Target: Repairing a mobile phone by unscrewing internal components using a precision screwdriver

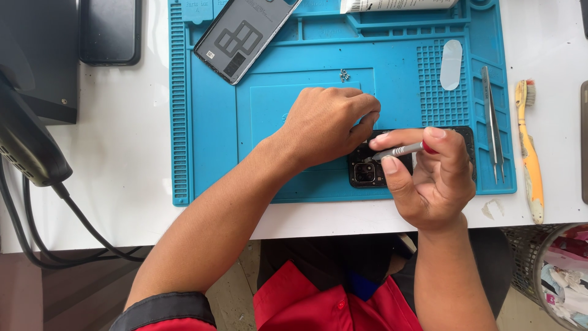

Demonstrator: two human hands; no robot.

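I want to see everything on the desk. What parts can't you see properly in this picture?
- Opened phone: head view, mostly hidden under the left hand and right hand.
- Screwdriver: its tip sits behind the left fingers.
- Screws: too small to count.
- White tube: cut off by the top edge.
- Bin: cut off at the corner.

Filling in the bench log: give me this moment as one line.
left hand: steadies opened phone | right hand: holds screwdriver, tip on phone | loose screws on blue mat | tweezers at right
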